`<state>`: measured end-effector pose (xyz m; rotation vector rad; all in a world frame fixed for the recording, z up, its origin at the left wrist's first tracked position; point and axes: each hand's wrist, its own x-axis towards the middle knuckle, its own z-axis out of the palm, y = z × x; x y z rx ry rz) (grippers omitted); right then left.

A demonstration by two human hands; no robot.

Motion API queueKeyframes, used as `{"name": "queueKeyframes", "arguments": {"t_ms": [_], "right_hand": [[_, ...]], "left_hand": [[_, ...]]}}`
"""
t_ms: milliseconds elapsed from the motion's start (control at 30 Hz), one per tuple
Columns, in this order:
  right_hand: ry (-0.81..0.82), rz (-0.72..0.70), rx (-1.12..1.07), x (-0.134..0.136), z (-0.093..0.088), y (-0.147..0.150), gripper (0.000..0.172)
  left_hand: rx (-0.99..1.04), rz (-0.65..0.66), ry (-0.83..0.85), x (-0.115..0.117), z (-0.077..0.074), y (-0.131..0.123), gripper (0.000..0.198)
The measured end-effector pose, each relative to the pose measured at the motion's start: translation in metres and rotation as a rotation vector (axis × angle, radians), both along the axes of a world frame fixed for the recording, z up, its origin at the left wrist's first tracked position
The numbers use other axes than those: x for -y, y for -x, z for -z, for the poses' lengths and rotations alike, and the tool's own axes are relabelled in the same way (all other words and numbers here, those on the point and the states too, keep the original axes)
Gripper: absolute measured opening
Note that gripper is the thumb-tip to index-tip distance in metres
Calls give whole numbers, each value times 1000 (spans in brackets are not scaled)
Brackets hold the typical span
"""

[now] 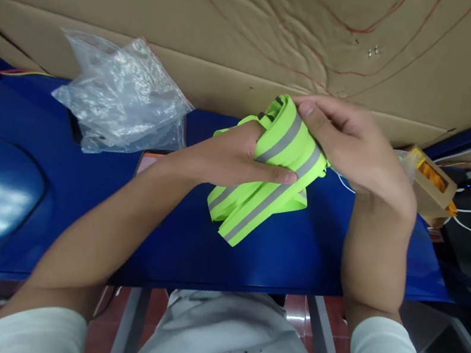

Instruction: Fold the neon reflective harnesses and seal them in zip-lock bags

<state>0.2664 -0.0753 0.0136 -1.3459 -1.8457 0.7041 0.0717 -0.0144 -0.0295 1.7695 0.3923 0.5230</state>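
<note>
A bundle of neon-yellow reflective straps (258,204) with grey stripes is held up over the blue table, partly rolled or folded, its loose ends hanging down. My left hand (243,154) grips it from the left, the thumb pressed across the front and the other fingers hidden behind and inside the folds. On the upper right side, my right hand (343,128) has closed on the roll, with its thumb near the top edge. The right fingertips are partly hidden by the strap.
Clear plastic zip bags (126,98) lie in a heap on the blue table (221,264) at the left. Behind stands a brown cardboard panel (156,0) with red wires. A cardboard box (430,185) with orange contents and white cables are at the right. A black cable (40,168) crosses the left side.
</note>
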Motion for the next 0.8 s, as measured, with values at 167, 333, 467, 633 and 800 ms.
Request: {"name": "queueKeyframes", "arguments": {"t_ms": [167, 333, 467, 633, 800], "right_hand": [[-83, -71, 338, 10, -5, 9, 51], [-105, 57, 326, 7, -2, 17, 34], [-207, 128, 182, 8, -6, 13, 29], [-159, 287, 106, 11, -16, -4, 32], [108, 181, -80, 7, -9, -20, 32]], "left_hand": [[115, -123, -160, -1, 7, -6, 32], [201, 51, 333, 2, 11, -6, 28], [196, 295, 612, 5, 12, -8, 36], [12, 243, 517, 9, 20, -14, 40], [18, 168, 358, 16, 22, -14, 36]]}}
